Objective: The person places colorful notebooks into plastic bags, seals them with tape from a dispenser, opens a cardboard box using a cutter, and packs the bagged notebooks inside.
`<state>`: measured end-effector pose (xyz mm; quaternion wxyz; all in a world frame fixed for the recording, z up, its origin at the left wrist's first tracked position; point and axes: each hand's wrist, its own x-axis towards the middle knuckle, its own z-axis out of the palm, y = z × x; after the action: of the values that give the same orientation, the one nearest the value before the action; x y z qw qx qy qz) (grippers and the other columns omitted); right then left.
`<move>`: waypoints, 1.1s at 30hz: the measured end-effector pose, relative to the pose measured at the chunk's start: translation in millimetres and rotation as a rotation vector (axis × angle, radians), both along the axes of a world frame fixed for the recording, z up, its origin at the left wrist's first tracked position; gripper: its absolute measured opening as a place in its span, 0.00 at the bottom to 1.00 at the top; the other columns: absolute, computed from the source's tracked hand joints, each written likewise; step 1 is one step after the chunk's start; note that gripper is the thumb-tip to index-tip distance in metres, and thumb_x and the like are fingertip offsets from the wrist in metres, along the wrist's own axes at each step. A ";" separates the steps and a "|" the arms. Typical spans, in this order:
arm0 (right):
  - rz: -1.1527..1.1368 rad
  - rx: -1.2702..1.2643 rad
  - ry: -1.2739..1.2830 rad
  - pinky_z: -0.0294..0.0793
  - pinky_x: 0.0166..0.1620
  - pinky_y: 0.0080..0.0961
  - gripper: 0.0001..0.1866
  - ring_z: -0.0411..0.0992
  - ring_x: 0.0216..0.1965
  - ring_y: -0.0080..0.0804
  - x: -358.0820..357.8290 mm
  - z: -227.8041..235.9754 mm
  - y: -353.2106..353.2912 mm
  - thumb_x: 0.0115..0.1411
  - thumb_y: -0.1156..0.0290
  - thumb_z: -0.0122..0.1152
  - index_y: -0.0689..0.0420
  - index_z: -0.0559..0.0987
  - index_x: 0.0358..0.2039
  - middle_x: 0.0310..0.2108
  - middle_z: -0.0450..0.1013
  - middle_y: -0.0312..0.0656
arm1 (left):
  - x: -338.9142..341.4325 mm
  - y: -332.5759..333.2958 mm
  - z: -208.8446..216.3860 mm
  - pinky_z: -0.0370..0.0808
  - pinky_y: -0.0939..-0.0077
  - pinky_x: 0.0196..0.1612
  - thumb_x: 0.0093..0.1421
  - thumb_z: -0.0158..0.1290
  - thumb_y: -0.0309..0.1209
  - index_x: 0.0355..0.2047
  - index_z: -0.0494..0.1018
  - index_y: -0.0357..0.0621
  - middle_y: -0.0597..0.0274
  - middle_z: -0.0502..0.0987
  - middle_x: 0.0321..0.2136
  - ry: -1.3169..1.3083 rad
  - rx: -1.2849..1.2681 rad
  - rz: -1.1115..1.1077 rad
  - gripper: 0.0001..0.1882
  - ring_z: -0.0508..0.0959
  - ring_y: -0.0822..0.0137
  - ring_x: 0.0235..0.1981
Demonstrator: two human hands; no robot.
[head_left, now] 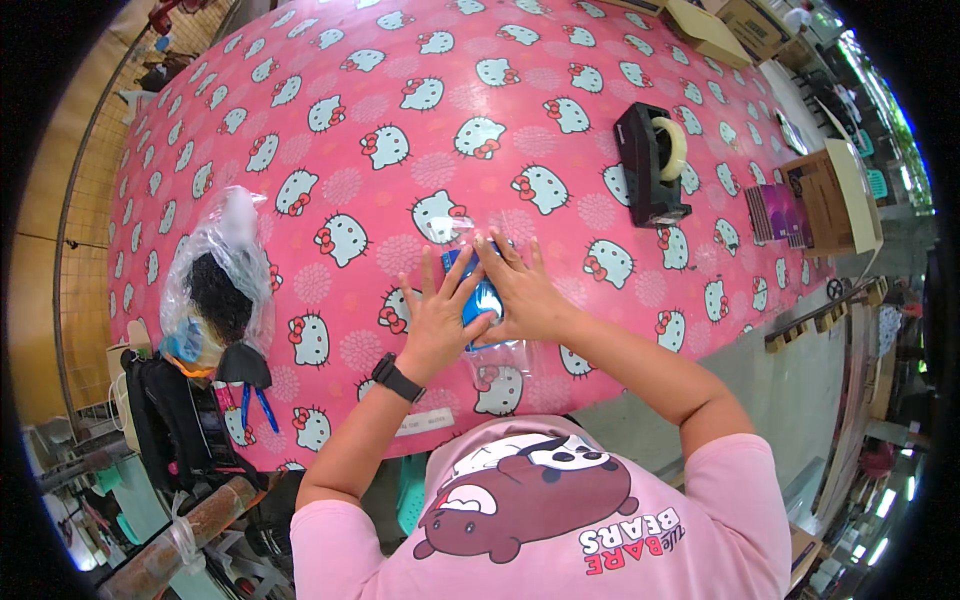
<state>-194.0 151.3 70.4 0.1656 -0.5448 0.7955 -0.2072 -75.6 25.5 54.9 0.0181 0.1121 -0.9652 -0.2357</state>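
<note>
Resting palm-down with fingers spread, the two hands lie flat on a blue packet in a clear plastic sleeve, near the middle of the bench's near side; neither is clenched, and both seem to press rather than grip. At the left, the clear bag and the blue-handled tool sit by the near edge, so a wide swing of the left elbow could knock the tool off. Under the left hand, the sleeve could skid on the smooth cover if one palm pushes harder than the other. Under the right hand, the thin film could crease or trap air if pressure comes unevenly. Further right, the tape dispenser could get bumped if that arm reaches out carelessly, and the purple packs could spread if the cardboard box beside them is jostled. Counting left to right, there is one clear bag with a dark thing inside, one blue-handled tool, one black watch on the left wrist, two hands, one blue packet and one sleeve as far as the fingers let it show, one dispenser carrying one roll of tape, several purple packs too tightly set to count, and one cardboard box next to them.
</note>
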 end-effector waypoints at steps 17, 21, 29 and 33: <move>-1.150 -0.383 -0.083 0.68 0.39 0.19 0.37 0.72 0.36 0.27 -225.8 -10.7 163.8 0.51 0.67 0.62 0.70 0.54 0.55 0.34 0.74 0.47 | -3.2 -1.8 4.7 0.35 0.27 0.54 0.48 0.54 0.52 0.58 0.56 0.71 0.76 0.45 0.63 -0.035 0.086 0.007 0.36 0.37 0.50 0.64; -1.131 -0.443 -0.163 0.69 0.37 0.22 0.32 0.73 0.32 0.28 -244.8 -20.6 169.6 0.48 0.69 0.64 0.68 0.61 0.50 0.28 0.74 0.45 | -6.2 0.0 4.0 0.36 0.27 0.54 0.48 0.54 0.51 0.58 0.56 0.71 0.76 0.45 0.63 -0.003 0.059 -0.015 0.36 0.38 0.50 0.64; -0.952 -0.855 -0.313 0.70 0.34 0.24 0.31 0.72 0.28 0.26 -186.6 26.7 156.6 0.44 0.74 0.66 0.66 0.64 0.47 0.24 0.73 0.40 | 2.1 -3.7 2.7 0.37 0.26 0.53 0.49 0.54 0.50 0.58 0.55 0.71 0.76 0.45 0.63 -0.018 0.058 0.009 0.36 0.39 0.49 0.64; -1.176 -0.700 -0.541 0.69 0.30 0.19 0.24 0.71 0.24 0.23 -162.5 -13.1 176.7 0.46 0.75 0.65 0.65 0.67 0.42 0.22 0.72 0.38 | -0.3 -3.1 -0.3 0.38 0.26 0.53 0.48 0.54 0.51 0.58 0.55 0.72 0.76 0.45 0.63 0.006 0.052 0.000 0.36 0.38 0.49 0.64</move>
<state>-356.5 328.0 57.3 0.0340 0.0209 0.7750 -0.6307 -75.9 22.4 54.6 0.0181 0.1119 -0.9586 -0.2611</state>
